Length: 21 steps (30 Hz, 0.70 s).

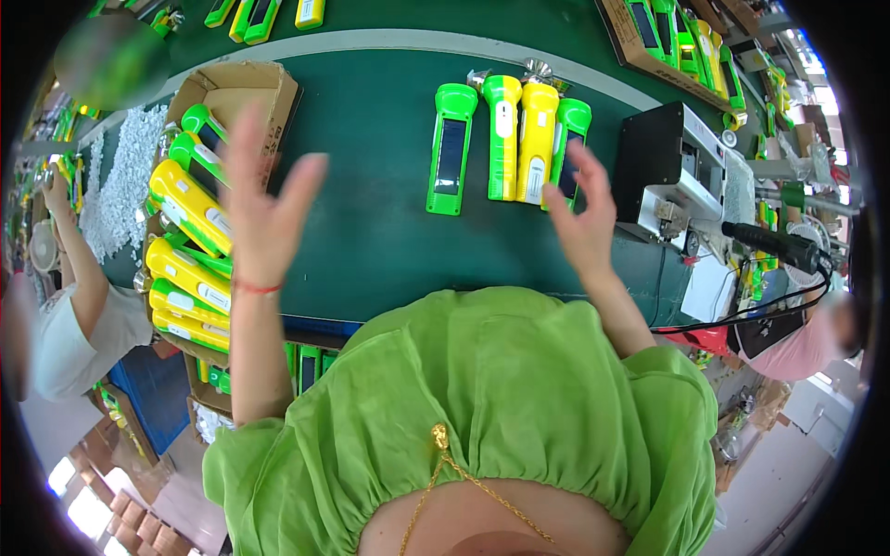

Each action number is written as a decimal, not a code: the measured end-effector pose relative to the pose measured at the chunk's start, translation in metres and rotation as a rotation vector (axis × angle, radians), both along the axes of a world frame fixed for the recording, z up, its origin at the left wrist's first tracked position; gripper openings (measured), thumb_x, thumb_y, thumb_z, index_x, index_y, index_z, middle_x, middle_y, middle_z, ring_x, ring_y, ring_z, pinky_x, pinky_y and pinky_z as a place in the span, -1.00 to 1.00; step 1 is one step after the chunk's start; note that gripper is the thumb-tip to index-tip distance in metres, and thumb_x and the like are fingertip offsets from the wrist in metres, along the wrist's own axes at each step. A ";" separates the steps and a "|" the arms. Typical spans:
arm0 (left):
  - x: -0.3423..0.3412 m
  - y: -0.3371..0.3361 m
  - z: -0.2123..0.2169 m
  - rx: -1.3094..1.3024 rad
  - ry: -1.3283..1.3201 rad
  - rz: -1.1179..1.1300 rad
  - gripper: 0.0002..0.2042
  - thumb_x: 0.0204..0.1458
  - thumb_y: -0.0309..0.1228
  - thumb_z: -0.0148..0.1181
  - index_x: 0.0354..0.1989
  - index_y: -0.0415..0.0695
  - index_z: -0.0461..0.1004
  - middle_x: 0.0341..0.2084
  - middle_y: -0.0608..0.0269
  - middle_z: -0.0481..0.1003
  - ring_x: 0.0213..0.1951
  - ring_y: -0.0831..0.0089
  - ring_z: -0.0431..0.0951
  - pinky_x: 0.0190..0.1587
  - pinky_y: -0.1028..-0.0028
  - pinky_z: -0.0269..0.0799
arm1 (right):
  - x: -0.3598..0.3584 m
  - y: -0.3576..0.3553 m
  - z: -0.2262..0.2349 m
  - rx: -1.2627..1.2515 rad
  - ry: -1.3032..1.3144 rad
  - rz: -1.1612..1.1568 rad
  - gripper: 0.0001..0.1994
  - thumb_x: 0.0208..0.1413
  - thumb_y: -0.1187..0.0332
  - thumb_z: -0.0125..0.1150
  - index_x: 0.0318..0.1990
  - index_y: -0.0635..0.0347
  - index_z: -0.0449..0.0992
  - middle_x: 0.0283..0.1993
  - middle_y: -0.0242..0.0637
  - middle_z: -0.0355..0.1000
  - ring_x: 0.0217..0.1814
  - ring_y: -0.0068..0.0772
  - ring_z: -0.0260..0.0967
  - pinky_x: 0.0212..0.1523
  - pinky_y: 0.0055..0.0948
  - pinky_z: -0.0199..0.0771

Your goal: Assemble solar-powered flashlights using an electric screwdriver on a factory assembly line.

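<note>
My left hand [264, 213] is raised beside the cardboard box [278, 107] on the left, its fingers stretched and thumb apart, holding nothing. That box contains several green and yellow flashlight bodies, among them a yellow flashlight [190, 206]. On the right, my right hand [586, 222] has its fingers spread, close to a row of flashlights. Nearest to it is a green flashlight [571, 120] with a dark panel, partly hidden by the fingers. Left of that lie a yellow flashlight [538, 120], a green-and-yellow flashlight [502, 139] and a separate green flashlight [451, 148].
Shiny reflector cups [540, 70] lie behind the row. A black-and-white machine [677, 167] stands to the right. Small clear parts [130, 185] are heaped on the left. Another box [640, 46] of flashlights sits far right. Co-workers are at both sides.
</note>
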State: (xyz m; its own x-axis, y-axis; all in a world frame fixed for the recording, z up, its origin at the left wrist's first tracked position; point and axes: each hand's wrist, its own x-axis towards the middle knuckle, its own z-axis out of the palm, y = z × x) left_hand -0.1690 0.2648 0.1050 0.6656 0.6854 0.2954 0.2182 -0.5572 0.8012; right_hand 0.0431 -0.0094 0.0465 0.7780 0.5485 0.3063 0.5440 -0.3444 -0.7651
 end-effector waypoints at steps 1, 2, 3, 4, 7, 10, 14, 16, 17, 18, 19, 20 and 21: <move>0.019 -0.018 -0.006 -0.339 0.025 -0.117 -0.26 0.07 -0.33 0.28 0.38 -0.19 0.03 0.33 0.02 0.12 0.25 0.17 0.26 0.24 0.22 0.22 | 0.013 -0.004 -0.002 -0.044 0.097 -0.070 -0.26 -0.07 0.28 0.41 0.27 0.27 0.20 0.28 -0.03 0.24 0.28 -0.15 0.25 0.23 -0.24 0.25; 0.039 -0.035 -0.015 -0.674 0.048 -0.223 -0.22 0.06 -0.32 0.29 0.39 -0.21 -0.03 0.31 -0.01 0.13 0.23 0.23 0.28 0.23 0.25 0.24 | 0.019 0.000 -0.006 -0.031 0.098 -0.066 -0.26 -0.07 0.28 0.41 0.27 0.27 0.20 0.28 -0.03 0.24 0.28 -0.15 0.25 0.23 -0.24 0.25; 0.060 -0.050 -0.036 -0.842 0.161 -0.208 -0.16 0.05 -0.31 0.31 0.40 -0.23 -0.10 0.27 -0.06 0.15 0.19 0.23 0.32 0.19 0.27 0.29 | 0.026 0.007 -0.008 -0.129 0.160 -0.141 -0.19 -0.10 0.20 0.43 0.29 0.29 0.16 0.29 0.02 0.21 0.29 -0.10 0.22 0.25 -0.20 0.22; 0.081 -0.063 -0.052 -0.982 0.167 -0.190 -0.06 -0.07 -0.28 0.42 0.38 -0.35 -0.09 0.24 -0.20 0.16 0.18 0.19 0.34 0.15 0.33 0.34 | 0.035 0.015 -0.014 -0.224 0.222 -0.207 -0.11 -0.13 0.11 0.45 0.31 0.30 0.12 0.30 0.08 0.18 0.30 -0.05 0.20 0.28 -0.15 0.19; 0.131 -0.074 -0.082 -0.828 0.102 -0.233 -0.54 -0.12 -0.40 0.40 -0.08 -0.33 0.35 -0.24 0.03 0.56 -0.18 0.36 0.58 -0.09 0.41 0.50 | 0.066 0.025 -0.036 -0.217 0.316 -0.173 -0.04 -0.20 0.04 0.48 0.29 0.37 0.10 0.26 0.13 0.22 0.26 0.02 0.24 0.27 -0.15 0.21; 0.132 -0.061 -0.073 -0.442 0.286 -0.168 -0.33 -0.15 -0.26 0.40 0.09 -0.37 0.28 0.04 -0.21 0.36 0.05 0.13 0.46 0.10 0.29 0.39 | 0.050 0.050 -0.018 -0.038 0.676 -0.041 -0.17 -0.16 0.25 0.50 0.25 0.37 0.16 0.11 -0.03 0.40 0.12 -0.14 0.42 0.11 -0.30 0.40; 0.143 -0.010 -0.068 -0.488 0.429 -0.241 -0.17 -0.09 -0.01 0.29 0.24 -0.38 0.17 0.14 -0.30 0.24 0.16 -0.02 0.35 0.20 0.31 0.29 | 0.044 0.074 -0.039 0.142 0.632 0.008 -0.29 -0.10 0.34 0.44 0.20 0.34 0.21 0.07 -0.10 0.41 0.08 -0.26 0.42 0.09 -0.33 0.40; 0.158 0.040 -0.095 -0.136 0.409 -0.239 -0.13 -0.11 0.07 0.28 0.24 -0.36 0.17 0.21 -0.32 0.17 0.24 -0.09 0.24 0.25 0.22 0.21 | 0.043 0.083 -0.045 0.235 0.624 0.011 -0.40 -0.05 0.41 0.39 0.15 0.30 0.26 0.01 -0.16 0.43 0.02 -0.33 0.42 0.04 -0.36 0.41; 0.166 0.064 -0.095 0.054 0.378 -0.112 -0.12 -0.11 0.06 0.28 0.26 -0.34 0.14 0.22 -0.33 0.16 0.25 -0.11 0.22 0.26 0.18 0.21 | 0.039 0.083 -0.043 0.233 0.652 0.007 -0.43 -0.05 0.43 0.38 0.13 0.30 0.28 -0.01 -0.19 0.44 -0.01 -0.35 0.43 0.02 -0.37 0.42; 0.177 0.092 -0.093 0.241 0.342 0.013 -0.11 -0.11 0.05 0.28 0.28 -0.32 0.11 0.22 -0.33 0.16 0.26 -0.13 0.21 0.26 0.15 0.20 | 0.037 0.083 -0.041 0.229 0.679 0.000 -0.46 -0.04 0.45 0.37 0.11 0.29 0.29 -0.03 -0.21 0.45 -0.03 -0.37 0.44 0.00 -0.38 0.43; 0.197 0.115 -0.081 0.229 0.443 0.090 -0.09 -0.12 0.03 0.29 0.32 -0.29 0.04 0.24 -0.30 0.14 0.26 -0.13 0.21 0.24 0.13 0.21 | 0.038 0.080 -0.040 0.229 0.668 -0.008 -0.46 -0.04 0.45 0.37 0.11 0.29 0.29 -0.03 -0.21 0.45 -0.03 -0.37 0.44 0.00 -0.38 0.43; 0.212 0.139 -0.067 0.215 0.546 0.181 -0.06 -0.12 0.01 0.29 0.35 -0.25 -0.03 0.26 -0.28 0.13 0.26 -0.13 0.21 0.23 0.11 0.23 | 0.037 0.078 -0.039 0.240 0.700 -0.025 -0.48 -0.04 0.48 0.37 0.09 0.29 0.31 -0.05 -0.23 0.45 -0.05 -0.40 0.44 -0.01 -0.39 0.44; 0.227 0.163 -0.069 0.250 0.549 0.261 -0.06 -0.11 -0.02 0.30 0.36 -0.22 -0.07 0.26 -0.23 0.13 0.25 -0.11 0.22 0.22 0.12 0.24 | 0.035 0.075 -0.037 0.247 0.730 -0.051 -0.51 -0.05 0.51 0.36 0.07 0.28 0.32 -0.06 -0.25 0.46 -0.08 -0.42 0.45 -0.03 -0.39 0.45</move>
